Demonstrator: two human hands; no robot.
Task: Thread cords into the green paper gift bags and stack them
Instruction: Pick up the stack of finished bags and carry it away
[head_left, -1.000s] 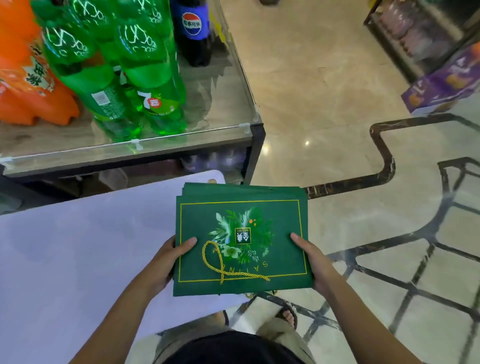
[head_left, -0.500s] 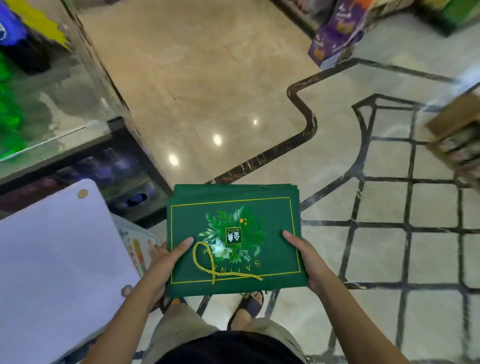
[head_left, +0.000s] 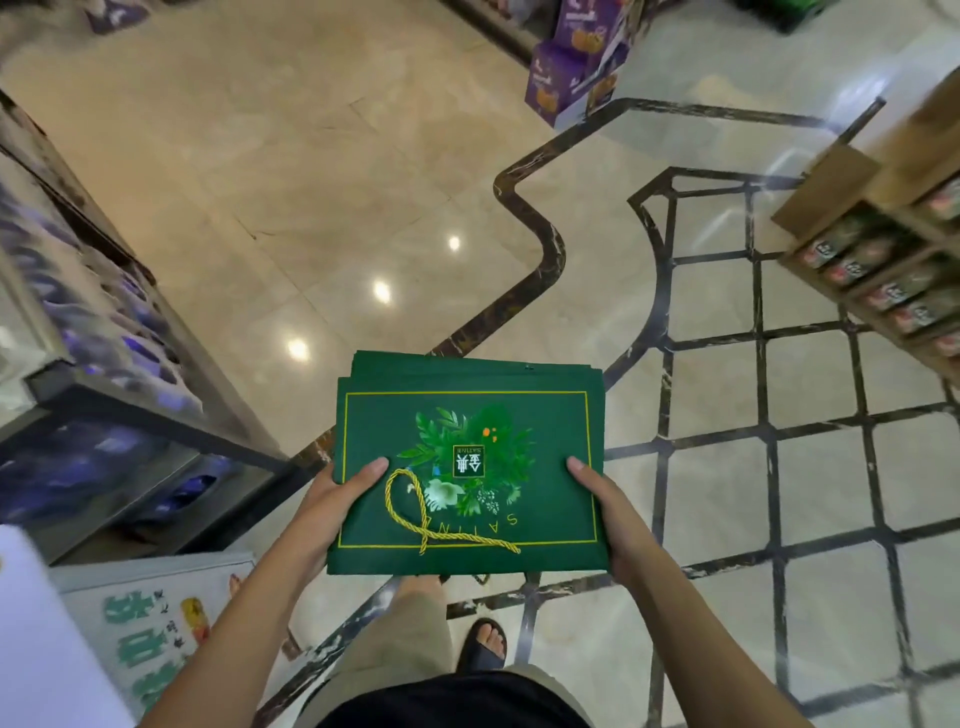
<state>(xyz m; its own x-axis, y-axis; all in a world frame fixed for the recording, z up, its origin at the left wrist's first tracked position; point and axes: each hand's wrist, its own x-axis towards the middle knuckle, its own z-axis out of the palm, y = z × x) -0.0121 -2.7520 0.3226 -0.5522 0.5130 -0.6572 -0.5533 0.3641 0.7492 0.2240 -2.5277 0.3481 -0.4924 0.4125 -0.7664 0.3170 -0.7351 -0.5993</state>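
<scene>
At lower centre of the frame, a stack of green bags (head_left: 545, 426), flat and level, held in the air over the floor (head_left: 291, 171). Gripped from both sides. Left hand (head_left: 332, 501) clasped on the left edge, with thumb across the face of the top bag (head_left: 550, 499) and the other fingers out of sight beneath. Right hand (head_left: 615, 519) clasped on the right edge, thumb on top likewise, fingers hidden under the stack. On the top bag, a thin yellow border, a spray of leaves and flowers and a small dark label in the middle, all upside down from this view. Toward the lower left of that face, a yellow cord (head_left: 425, 532), laid in a loop just beside the left thumb, with two tails crossed near the lower border and one stretched right along it. At the stack's far side, edges of further bags fanned out a little.

Below the stack, a sandal (head_left: 483, 649) on one foot, and pale trousers (head_left: 405, 623). At left of the frame, a glass-fronted shelf (head_left: 130, 415) with blurred purple packs. In the lower left corner, a poster (head_left: 150, 623) with green characters, beside a white sheet (head_left: 36, 649). At upper right, purple boxes (head_left: 566, 73); at the right edge, a cardboard rack (head_left: 883, 249) of small packets. Across the floor, dark inlaid lines — a grid and a curve.
</scene>
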